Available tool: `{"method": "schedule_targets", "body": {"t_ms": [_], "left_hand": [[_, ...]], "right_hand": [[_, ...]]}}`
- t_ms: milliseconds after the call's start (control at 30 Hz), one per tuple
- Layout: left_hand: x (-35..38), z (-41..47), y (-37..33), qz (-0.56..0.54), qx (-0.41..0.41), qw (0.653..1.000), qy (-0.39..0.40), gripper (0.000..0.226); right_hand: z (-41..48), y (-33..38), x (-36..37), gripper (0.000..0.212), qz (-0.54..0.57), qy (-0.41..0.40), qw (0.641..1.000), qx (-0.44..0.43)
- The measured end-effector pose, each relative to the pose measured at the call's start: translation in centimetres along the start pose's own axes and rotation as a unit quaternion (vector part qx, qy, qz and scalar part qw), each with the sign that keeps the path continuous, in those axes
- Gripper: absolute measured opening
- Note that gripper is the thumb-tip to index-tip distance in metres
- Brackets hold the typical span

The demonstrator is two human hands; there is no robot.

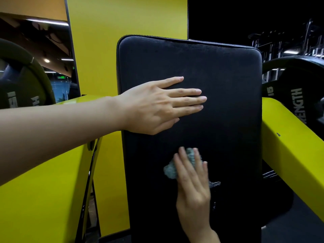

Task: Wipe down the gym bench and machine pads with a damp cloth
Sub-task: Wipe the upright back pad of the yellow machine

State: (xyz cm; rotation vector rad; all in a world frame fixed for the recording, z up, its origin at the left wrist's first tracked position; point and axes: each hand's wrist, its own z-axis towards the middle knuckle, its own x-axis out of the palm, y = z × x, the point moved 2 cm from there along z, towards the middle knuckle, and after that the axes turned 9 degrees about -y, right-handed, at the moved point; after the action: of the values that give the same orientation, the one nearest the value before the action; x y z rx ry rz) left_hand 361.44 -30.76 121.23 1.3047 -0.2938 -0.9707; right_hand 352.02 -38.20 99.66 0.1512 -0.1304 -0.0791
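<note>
Left hand (154,106) lies flat, fingers straight, on pad (228,76); at 6 o'clock, right hand (192,186) presses cloth (171,170) with straight fingers.

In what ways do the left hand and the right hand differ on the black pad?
The left hand lies bare on the middle of the pad; the right hand presses a grey cloth lower down. The left hand reaches in from the left side; the right hand comes up from below. Both lie flat with straight fingers against the pad.
</note>
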Motion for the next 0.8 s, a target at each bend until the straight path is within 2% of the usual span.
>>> {"method": "schedule_targets", "body": {"t_ms": [167,267,533,700,800], "left_hand": [[0.0,0.1,-0.1,0.006,0.001,1.0,0.006,0.056],[0.0,0.3,-0.3,0.007,-0.001,1.0,0.006,0.056],[0.2,0.7,-1.1,0.018,-0.013,1.0,0.016,0.058],[0.4,1.1,-1.8,0.022,-0.019,0.999,0.026,0.058],[0.4,1.3,-2.2,0.02,-0.024,0.999,0.028,0.059]], "right_hand": [[0.9,-4.5,-2.0,0.045,-0.011,-0.056,0.991,0.12],[0.9,-3.5,-1.6,0.044,0.003,-0.066,0.988,0.142],[-2.9,3.2,0.7,0.051,0.023,-0.003,0.999,0.028],[-2.8,2.1,0.3,0.046,0.025,0.009,0.999,-0.018],[-2.6,0.6,-0.3,0.038,0.019,0.005,1.0,-0.017]]}}
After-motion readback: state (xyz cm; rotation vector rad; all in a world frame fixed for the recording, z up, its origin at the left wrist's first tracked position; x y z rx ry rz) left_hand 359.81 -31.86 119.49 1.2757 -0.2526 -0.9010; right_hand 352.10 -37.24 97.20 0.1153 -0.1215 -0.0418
